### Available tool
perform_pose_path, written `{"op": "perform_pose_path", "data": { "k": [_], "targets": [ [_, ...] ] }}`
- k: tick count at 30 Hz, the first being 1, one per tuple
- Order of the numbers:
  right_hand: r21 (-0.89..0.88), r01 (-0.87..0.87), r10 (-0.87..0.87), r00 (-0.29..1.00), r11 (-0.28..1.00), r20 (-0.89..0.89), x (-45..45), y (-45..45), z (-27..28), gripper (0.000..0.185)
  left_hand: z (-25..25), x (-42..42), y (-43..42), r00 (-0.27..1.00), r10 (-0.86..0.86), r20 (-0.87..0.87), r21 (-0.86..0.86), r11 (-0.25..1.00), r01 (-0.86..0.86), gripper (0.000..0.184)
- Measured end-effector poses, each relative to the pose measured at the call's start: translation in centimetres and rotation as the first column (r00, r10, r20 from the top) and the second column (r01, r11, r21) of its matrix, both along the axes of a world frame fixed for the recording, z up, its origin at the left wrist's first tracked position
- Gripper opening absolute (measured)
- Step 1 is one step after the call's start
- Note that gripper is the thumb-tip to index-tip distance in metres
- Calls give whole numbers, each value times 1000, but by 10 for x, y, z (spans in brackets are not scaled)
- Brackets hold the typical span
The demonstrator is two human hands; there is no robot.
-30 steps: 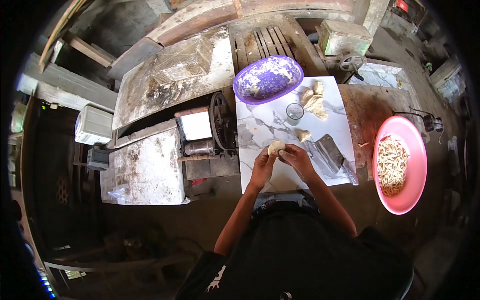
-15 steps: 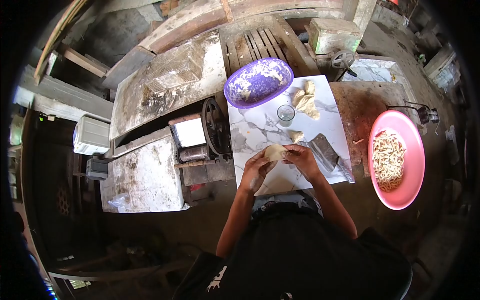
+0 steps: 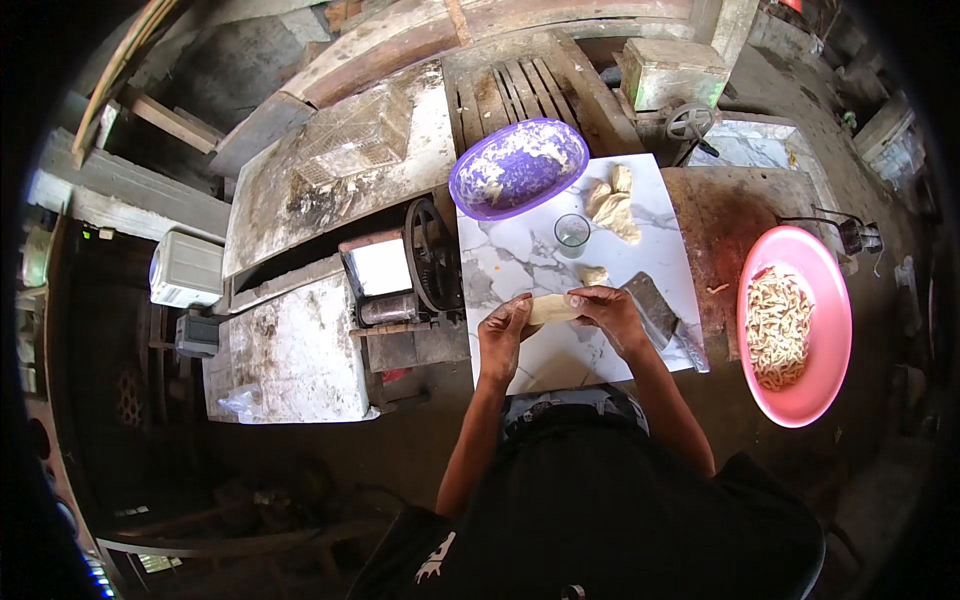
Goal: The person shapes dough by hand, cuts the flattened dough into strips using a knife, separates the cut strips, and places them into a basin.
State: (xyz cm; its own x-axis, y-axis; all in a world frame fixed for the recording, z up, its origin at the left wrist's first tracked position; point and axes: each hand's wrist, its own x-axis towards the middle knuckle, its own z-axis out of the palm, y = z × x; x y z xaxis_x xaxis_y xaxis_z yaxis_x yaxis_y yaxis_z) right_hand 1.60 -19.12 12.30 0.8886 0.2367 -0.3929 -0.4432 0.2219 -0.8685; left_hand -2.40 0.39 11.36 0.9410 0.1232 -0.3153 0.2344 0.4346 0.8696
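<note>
A flat, elongated piece of pale dough (image 3: 552, 308) is stretched between my two hands above the marble-patterned board (image 3: 548, 365). My left hand (image 3: 506, 325) pinches its left end and my right hand (image 3: 606, 312) pinches its right end. Just beyond the right hand lies a small dough lump (image 3: 594, 275), with a dark flat blade (image 3: 652, 308) to the right. A clear glass (image 3: 572, 232) stands farther back, near larger dough pieces (image 3: 614, 208). The purple basin (image 3: 518, 170), smeared with pale residue, sits at the board's back left.
A pink basin (image 3: 830, 330) holding many small dough strips stands at the right. Left of the board is a machine with a large wheel (image 3: 432, 255). A wire basket (image 3: 365, 130) rests on the stained table behind it. A metal box (image 3: 672, 75) stands at the back.
The dough between my hands has gone from a small round piece to a wider, longer one, and my hands have moved apart. The camera view has shifted slightly.
</note>
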Motion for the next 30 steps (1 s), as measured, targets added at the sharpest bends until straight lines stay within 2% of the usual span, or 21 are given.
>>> {"op": "perform_pose_path", "data": {
  "k": [1,3,7,9,10,12,16,18,22,24,25,27,28,30],
  "targets": [
    [2,1,-1,1000,1000,0,0,1,1,25,-2,1,1,1000,-1,0,2,1000,1,29],
    [2,-15,15,1000,1000,10,0,2,2,30,-4,4,1,997,-73,8,-110,991,74,31],
    [-70,-71,72,997,995,11,4,3,3,29,11,7,0,985,-162,-62,-121,981,154,33],
    [-76,-134,141,985,988,99,3,0,9,27,20,8,-2,963,-271,11,42,962,270,34],
    [-77,-134,141,985,988,98,3,1,7,27,17,9,-1,963,-271,10,41,962,270,34],
    [-176,-132,171,958,976,230,5,4,-1,26,11,13,1,931,-365,-2,176,916,359,43],
    [-312,-191,243,960,931,137,12,-4,-9,26,9,14,13,909,-416,-43,165,894,417,45],
    [-144,-91,99,994,985,53,14,-5,-13,25,7,15,21,895,-442,-63,137,884,446,47],
    [-41,-81,79,996,996,-28,15,-5,-20,27,3,17,26,905,-423,-38,59,904,424,47],
    [208,-88,98,994,974,-40,15,-1,-17,35,3,19,23,913,-405,-47,-84,912,401,44],
    [207,-88,98,994,974,-40,15,2,-13,35,4,20,20,913,-405,-46,-85,912,401,44],
    [348,-25,87,983,937,-162,14,7,-4,42,6,21,14,925,-357,-127,-164,928,335,40],
    [347,-25,86,983,938,-162,13,7,-4,42,5,22,12,925,-357,-126,-165,927,336,40],
    [157,-160,178,978,975,-112,12,8,-5,36,-1,22,10,944,-287,-160,-125,955,270,33]
  ]
}}
